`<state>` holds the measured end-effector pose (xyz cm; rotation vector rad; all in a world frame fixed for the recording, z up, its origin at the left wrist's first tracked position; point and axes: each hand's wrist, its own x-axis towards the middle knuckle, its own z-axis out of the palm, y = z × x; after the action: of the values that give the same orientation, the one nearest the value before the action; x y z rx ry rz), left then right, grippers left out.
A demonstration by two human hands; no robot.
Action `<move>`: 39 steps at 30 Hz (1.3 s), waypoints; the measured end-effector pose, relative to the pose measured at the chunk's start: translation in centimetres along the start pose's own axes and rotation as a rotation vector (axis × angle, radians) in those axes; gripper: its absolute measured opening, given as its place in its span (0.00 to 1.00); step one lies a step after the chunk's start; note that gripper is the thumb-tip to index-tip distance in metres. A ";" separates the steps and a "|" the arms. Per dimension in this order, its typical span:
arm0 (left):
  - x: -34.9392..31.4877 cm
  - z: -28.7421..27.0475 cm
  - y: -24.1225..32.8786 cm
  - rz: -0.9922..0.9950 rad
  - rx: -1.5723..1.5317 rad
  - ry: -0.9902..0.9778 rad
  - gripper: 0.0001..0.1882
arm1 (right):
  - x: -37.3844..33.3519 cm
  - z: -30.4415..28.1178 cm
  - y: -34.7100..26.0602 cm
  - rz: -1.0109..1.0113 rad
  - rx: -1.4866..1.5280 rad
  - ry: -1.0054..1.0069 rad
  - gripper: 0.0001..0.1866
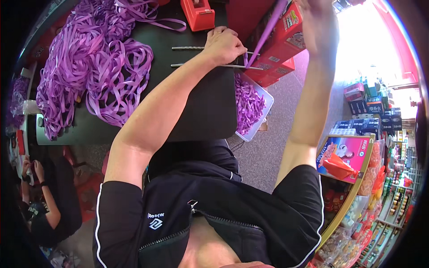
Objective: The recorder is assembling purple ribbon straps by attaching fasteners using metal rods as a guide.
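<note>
Two thin metal rods (187, 65) lie side by side across the dark table, their right ends past its edge. My left hand (222, 45) rests over the upper rod with curled fingers, closed on it. Close to its fingertips, a purple ribbon (268, 32) passes at the rods and stretches steeply up to the top edge of the picture. My right hand (316, 22) is raised at the top right, smeared by motion and partly cut off; its fingers cannot be read, nor whether the ribbon reaches them. A large tangled heap of purple ribbon lanyards (96, 62) covers the table's left side.
A red tape dispenser (197, 14) stands beyond my left hand. Below the table's right edge, a clear plastic bin (268, 100) holds purple ribbon pieces. Red cartons (279, 49) stand beside it. A display counter (346, 210) is at the right. Another person's hands (33, 169) work at far left.
</note>
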<state>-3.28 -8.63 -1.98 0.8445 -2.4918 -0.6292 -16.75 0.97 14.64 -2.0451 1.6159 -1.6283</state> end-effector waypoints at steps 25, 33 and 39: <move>-0.3 0.1 0.9 0.009 -0.050 0.069 0.11 | -23.4 13.1 33.1 0.190 -0.064 -0.160 0.15; -0.7 0.1 0.5 0.040 0.027 0.073 0.12 | -32.3 10.0 12.7 0.616 0.162 -0.135 0.19; -0.6 0.3 0.0 0.064 0.051 0.048 0.13 | -31.4 5.9 4.4 0.560 0.228 -0.049 0.17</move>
<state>-3.04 -8.19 -2.34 0.7861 -2.4907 -0.5198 -11.76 19.07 -11.60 -1.3463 1.6863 -1.4552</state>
